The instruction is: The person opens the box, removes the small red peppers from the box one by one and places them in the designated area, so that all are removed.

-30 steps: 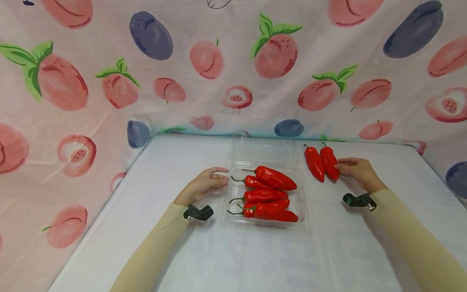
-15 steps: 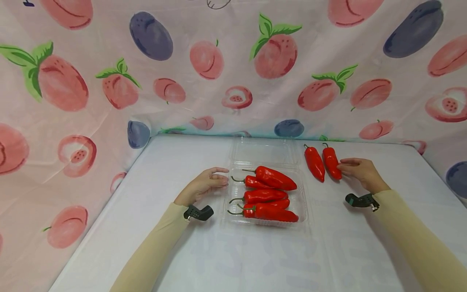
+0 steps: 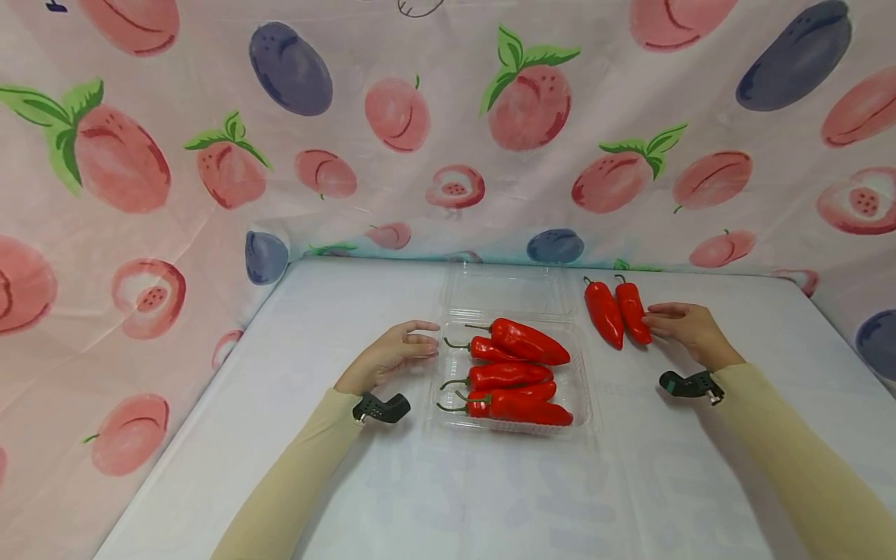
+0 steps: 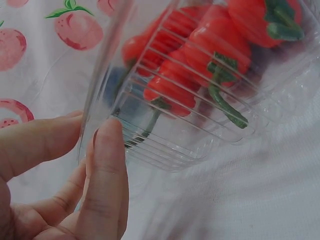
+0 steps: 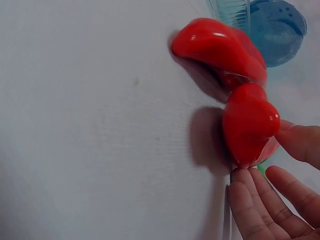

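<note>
In the head view a clear plastic clamshell box (image 3: pixel 579 389) stands mid-table, with several long red peppers (image 3: pixel 509 376) lying sideways in it, stems to the left. My left hand (image 3: pixel 392 356) is at its left side; in the left wrist view the thumb (image 4: pixel 45 140) and fingers (image 4: pixel 106 170) pinch the box's rim. To the right of the box lie two more red peppers on the table. My right hand (image 3: pixel 689 330) holds the right-hand pepper (image 3: pixel 633 313) near its tip between thumb and fingers, as the right wrist view shows. The other pepper (image 3: pixel 603 315) lies just left of it.
The box's lid (image 3: pixel 507 292) is folded back flat behind it. A white cloth (image 3: pixel 518 490) covers the table. Behind and to the left hangs a fruit-printed curtain (image 3: pixel 448 85). A dark camera mount is strapped to each wrist.
My right hand and its pepper shifted slightly right, then back left towards the other pepper. The left hand and the box stay where they were.
</note>
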The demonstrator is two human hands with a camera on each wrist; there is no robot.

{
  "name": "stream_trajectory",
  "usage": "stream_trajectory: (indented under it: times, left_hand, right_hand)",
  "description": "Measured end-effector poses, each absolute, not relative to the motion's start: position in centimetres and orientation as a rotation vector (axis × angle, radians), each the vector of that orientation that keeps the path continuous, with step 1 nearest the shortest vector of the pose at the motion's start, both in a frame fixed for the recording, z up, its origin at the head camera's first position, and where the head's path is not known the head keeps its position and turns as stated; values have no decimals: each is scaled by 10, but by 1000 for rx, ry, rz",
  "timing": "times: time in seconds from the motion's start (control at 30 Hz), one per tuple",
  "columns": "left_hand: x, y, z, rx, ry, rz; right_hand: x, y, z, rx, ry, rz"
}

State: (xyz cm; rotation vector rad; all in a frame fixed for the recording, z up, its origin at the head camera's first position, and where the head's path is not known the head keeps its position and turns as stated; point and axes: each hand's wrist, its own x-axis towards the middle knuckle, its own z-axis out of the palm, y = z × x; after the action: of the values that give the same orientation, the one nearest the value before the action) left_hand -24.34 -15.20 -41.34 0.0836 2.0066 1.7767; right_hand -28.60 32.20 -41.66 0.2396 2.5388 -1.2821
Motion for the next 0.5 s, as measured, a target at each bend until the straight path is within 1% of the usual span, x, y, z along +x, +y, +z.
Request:
stream_trajectory:
  times: [0.5]
  left_hand:
    - [-243,-151,-413,65,2038,1746]
  right_hand:
    - [-286,328,-417,242,2520,-1336]
